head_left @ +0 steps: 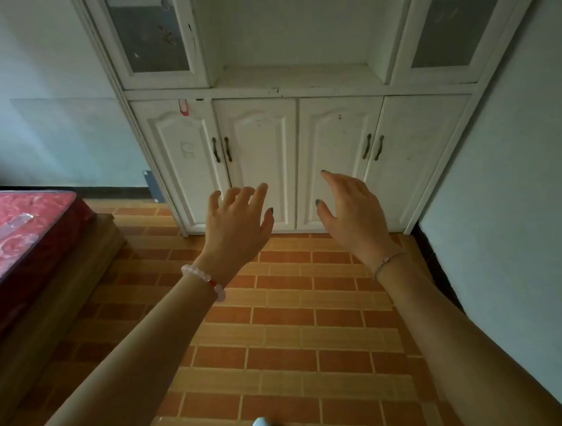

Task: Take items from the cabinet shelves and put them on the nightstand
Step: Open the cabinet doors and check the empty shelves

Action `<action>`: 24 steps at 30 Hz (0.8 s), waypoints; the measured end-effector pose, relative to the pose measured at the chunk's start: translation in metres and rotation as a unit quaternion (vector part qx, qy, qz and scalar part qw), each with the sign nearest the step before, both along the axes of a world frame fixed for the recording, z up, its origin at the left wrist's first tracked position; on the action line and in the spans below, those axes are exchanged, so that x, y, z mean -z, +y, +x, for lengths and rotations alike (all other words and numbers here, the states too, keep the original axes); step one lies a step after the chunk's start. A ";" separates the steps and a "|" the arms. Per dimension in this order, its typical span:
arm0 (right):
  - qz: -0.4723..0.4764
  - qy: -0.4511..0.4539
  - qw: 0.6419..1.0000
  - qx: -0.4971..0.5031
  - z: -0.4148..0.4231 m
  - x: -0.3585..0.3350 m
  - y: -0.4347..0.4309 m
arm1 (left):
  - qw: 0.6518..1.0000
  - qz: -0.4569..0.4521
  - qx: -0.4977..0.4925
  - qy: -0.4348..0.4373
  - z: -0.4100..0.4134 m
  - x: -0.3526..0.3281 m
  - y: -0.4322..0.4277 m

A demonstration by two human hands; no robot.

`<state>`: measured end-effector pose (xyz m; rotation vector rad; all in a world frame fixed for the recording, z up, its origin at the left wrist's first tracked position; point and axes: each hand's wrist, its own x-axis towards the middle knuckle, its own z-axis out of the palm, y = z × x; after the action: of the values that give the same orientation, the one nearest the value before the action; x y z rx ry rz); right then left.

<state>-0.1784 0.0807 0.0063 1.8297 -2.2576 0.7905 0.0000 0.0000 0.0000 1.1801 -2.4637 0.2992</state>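
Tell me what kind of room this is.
Probably a bedroom: a red patterned mattress at the left, a tall white wooden cabinet with closed doors ahead, orange brick-patterned floor tiles.

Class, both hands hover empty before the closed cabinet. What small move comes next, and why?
Probably reach the left hand to the door handle above it and pull: the lower doors are shut, and neither it nor the right hand holds anything.

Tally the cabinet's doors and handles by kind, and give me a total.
White panelled lower cabinet doors: 4
Glass-fronted upper cabinet doors: 2
Dark metal door handles: 4
Total: 10
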 end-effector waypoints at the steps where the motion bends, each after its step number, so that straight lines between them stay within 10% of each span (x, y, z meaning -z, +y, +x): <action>1: -0.010 0.002 1.000 -0.003 -0.001 0.001 -0.005 | 1.000 0.004 0.001 0.002 0.000 0.000 -0.004; 24: -0.044 0.037 0.997 0.042 -0.078 -0.015 -0.218 | 0.997 -0.033 0.056 0.040 -0.084 -0.021 -0.237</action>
<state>-0.2563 -0.1375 0.0211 1.6853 -2.2022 0.7813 -0.0837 -0.2372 0.0209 1.0041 -2.4200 0.2950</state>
